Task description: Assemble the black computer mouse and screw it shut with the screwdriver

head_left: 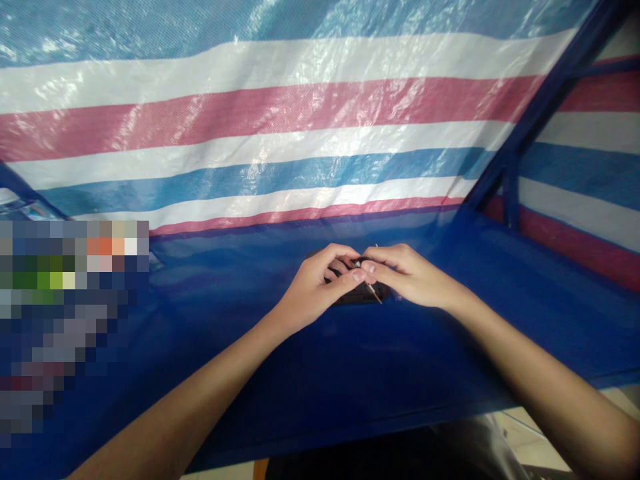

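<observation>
Both my hands meet over a small dark flat object (pixel 361 295) that lies on the blue mesh-covered table (pixel 310 387). My left hand (pixel 320 283) curls its fingers over the object's left side, thumb pressed forward. My right hand (pixel 405 275) pinches a thin metal tool or pin (pixel 373 291) whose tip points down at the dark object. The fingertips of both hands touch each other. Most of the dark object is hidden beneath the fingers.
A striped blue, white and red plastic tarp (pixel 280 127) hangs as a wall behind the table. A dark blue frame pole (pixel 530 127) runs diagonally at the right. A blurred-out patch (pixel 70 320) covers the left of the table. Pale floor (pixel 520 420) shows below the front edge.
</observation>
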{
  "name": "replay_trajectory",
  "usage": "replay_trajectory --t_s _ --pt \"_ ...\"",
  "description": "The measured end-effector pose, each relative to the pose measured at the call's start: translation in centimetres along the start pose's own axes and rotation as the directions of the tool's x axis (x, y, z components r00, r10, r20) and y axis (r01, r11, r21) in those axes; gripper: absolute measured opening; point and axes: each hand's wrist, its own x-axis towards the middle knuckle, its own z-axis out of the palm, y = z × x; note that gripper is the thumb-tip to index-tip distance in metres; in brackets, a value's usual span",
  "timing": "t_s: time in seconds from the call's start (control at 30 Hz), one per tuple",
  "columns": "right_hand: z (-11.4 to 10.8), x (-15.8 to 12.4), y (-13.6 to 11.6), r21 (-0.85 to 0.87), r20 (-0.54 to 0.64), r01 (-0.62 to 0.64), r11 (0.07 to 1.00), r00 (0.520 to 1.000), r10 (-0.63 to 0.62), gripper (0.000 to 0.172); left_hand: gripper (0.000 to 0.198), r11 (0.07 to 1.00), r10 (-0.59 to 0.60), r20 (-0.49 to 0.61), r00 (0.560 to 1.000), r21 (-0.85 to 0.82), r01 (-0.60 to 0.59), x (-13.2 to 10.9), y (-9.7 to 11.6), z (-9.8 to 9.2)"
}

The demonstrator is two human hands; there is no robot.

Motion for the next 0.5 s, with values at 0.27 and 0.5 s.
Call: replay_trajectory --t_s 0.27,0.5 --pt "0.05 0.05 0.03 0.022 0.002 0.004 1.0 1.0 -0.004 0.038 0.029 0.998 0.021 0.021 1.0 0.055 -0.022 0.03 -0.04 0.0" --pt "-0.01 -0.07 -0.07 0.076 -0.025 -0.038 0.996 0.999 0.04 0.035 0.034 0.995 0.027 0.029 0.999 0.095 -0.029 0.02 0.0 0.03"
